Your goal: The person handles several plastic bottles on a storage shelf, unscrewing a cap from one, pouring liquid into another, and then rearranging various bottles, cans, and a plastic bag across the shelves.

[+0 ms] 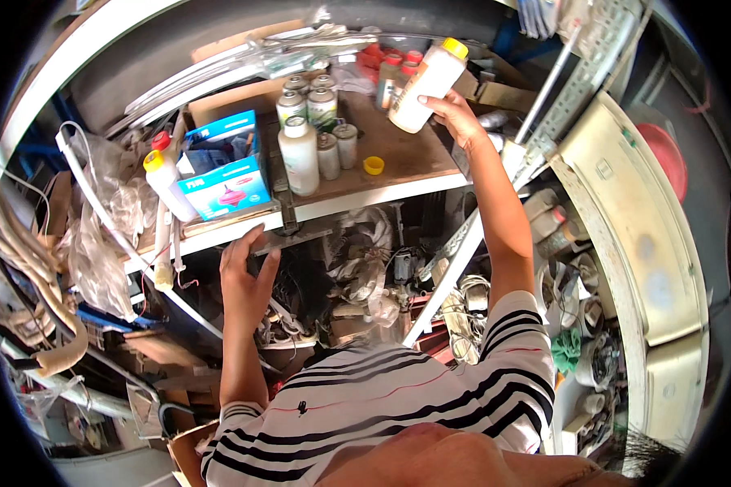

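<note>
Head view: a white plastic bottle with a yellow cap [425, 88] is held tilted, cap end up, over the right part of a brown wooden shelf with a white front edge [417, 161]; whether its base touches the board cannot be told.
Right hand: the bottle's body is pinched by the right hand [456, 118], the thumb laid across the near face.
Left hand: nothing is held by the left hand [247, 277]; its fingers are spread near the front edge, contact unclear.
Loose cap: a small round yellow plastic cap [373, 165] is left uncovered near the front edge.
Cans: 2 short grey metal cans [328, 157] are grouped just beside a tall white plastic bottle with a pale top [300, 164].
Handling: the body should be gripped firmly but not squeezed, brought upright before being released, and steered clear of the dark bottles with red caps [387, 81]; the free hand could be used as a steady.
</note>
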Available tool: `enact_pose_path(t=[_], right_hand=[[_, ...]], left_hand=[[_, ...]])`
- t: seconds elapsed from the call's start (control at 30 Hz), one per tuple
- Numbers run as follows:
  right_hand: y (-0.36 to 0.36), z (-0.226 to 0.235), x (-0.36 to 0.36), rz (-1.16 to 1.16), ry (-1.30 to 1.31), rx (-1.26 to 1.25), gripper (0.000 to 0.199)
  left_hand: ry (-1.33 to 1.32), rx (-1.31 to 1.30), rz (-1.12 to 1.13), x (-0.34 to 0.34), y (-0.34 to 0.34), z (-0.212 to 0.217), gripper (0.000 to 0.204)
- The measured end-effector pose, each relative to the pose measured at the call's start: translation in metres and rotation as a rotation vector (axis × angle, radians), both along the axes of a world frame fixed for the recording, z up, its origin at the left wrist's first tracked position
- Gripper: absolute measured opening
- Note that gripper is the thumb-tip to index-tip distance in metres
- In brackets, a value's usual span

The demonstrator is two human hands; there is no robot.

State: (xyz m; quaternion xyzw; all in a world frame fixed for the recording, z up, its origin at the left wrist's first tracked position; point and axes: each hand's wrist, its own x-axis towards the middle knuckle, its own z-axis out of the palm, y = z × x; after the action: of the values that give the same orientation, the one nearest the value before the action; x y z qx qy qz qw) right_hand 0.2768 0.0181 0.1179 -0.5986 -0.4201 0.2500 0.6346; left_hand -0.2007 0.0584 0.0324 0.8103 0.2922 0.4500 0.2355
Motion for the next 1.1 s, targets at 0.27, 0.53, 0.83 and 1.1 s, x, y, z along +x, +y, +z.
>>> enact_pose_path(t=[0.27,0.53,0.83,1.1], right_hand=[[-0.089,0.027,-0.042,-0.07,-0.051,0.012,0.066],[-0.122,-0.038,-0.101,0.012,-0.158,0.081,0.065],[-0.134,-0.126,-0.181,-0.061,-0.222,0.024,0.072],[-0.151,-0.142,-0.212,-0.104,-0.385,-0.039,0.078]], left_hand=[[-0.183,0.041,-0.372,0.068,0.017,0.067,0.026],[-0.149,0.038,-0.652,0.103,0.053,0.138,0.031],[0.098,0.188,-0.786,0.133,0.021,0.116,0.028],[0.426,0.415,-0.919,0.118,0.007,0.103,0.041]])
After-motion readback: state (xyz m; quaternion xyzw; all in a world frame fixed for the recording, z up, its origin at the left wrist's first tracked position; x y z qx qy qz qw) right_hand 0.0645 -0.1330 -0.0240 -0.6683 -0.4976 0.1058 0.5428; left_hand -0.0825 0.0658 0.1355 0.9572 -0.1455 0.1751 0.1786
